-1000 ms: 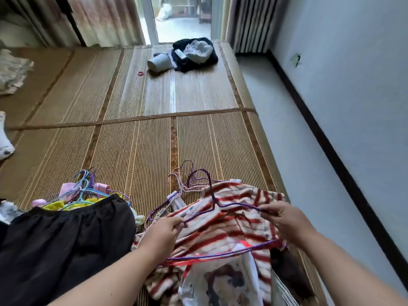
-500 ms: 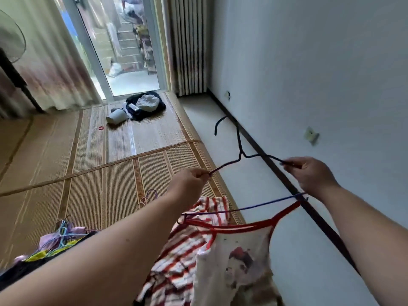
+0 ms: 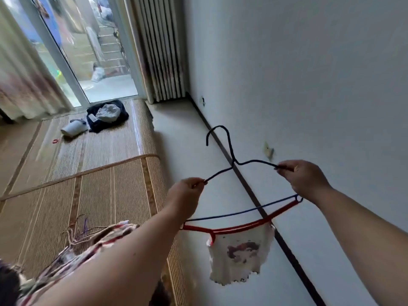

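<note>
- The left hand (image 3: pixel 187 195) has a narrow grip: thumb and fingertips pinch the thin wire at the left shoulder of the hanger (image 3: pixel 234 164).
- The right hand (image 3: pixel 302 180) pinches the right shoulder of the same wire, and its grip is just as narrow.
- The hanger is thin and dark, with a round hook pointing up and a blue lower bar. It is held in the air in the right half of the frame, above the floor (image 3: pixel 187 140).
- A small top (image 3: pixel 240 257) hangs from the lower bar by its red straps. It is white and looks soft, with a wavy hem and a dark red print too blurred to read.
- A red and white striped garment (image 3: pixel 95 241) lies crumpled at the lower left, beside loose wire hangers (image 3: pixel 77 230).
- They lie on a woven straw mat (image 3: pixel 110 195) with fine ribs and brown bands.
- The floor beside the mat is pale and smooth. A dark baseboard (image 3: pixel 287 250) runs along the plain white wall (image 3: pixel 309 74), which carries a small socket (image 3: pixel 268 150).
- In the upper left are a glass door (image 3: pixel 88 51), a light curtain (image 3: pixel 22 80) and a ribbed white radiator (image 3: pixel 163 51).
- Near the door, a dark pile of clothes (image 3: pixel 110 120) and a white cup (image 3: pixel 74 129) on its side lie on the mat.
</note>
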`<control>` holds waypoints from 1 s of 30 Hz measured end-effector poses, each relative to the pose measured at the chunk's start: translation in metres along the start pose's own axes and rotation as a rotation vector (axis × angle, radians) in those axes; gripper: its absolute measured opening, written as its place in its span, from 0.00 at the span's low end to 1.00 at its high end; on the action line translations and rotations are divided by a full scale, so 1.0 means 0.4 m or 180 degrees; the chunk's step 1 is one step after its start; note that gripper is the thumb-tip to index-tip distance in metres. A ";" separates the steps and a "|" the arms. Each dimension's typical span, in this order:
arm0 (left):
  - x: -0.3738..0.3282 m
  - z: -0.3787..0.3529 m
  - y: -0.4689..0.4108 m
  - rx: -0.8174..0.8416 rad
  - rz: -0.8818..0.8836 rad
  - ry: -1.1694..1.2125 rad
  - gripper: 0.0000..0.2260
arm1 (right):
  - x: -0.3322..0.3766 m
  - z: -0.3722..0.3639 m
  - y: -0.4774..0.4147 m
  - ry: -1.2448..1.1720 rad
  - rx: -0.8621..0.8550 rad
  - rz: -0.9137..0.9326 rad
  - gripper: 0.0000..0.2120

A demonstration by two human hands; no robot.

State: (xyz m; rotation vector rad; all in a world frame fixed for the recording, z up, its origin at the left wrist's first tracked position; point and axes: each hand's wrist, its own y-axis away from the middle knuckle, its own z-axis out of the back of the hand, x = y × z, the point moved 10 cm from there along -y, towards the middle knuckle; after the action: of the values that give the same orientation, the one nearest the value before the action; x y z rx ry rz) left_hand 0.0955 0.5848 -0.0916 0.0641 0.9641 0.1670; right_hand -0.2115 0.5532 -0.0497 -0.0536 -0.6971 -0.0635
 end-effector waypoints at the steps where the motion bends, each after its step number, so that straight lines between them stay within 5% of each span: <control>1: -0.022 -0.027 -0.015 -0.0038 0.0027 0.0015 0.08 | -0.020 0.024 -0.036 0.0015 0.0006 -0.0009 0.10; 13: -0.021 -0.017 -0.208 -0.0570 0.0458 0.0488 0.08 | 0.125 -0.060 -0.424 0.0514 0.0379 0.0721 0.10; 30: 0.482 0.499 -0.569 -0.1375 0.1415 0.0837 0.08 | 0.772 -0.817 -0.861 0.0591 0.1117 0.1841 0.10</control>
State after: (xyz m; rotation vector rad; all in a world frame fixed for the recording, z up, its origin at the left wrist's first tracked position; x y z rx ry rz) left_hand 0.3929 0.3973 -0.1640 -0.1462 1.1466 0.8055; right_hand 0.2075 0.1743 -0.0917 0.0878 -0.4780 0.6011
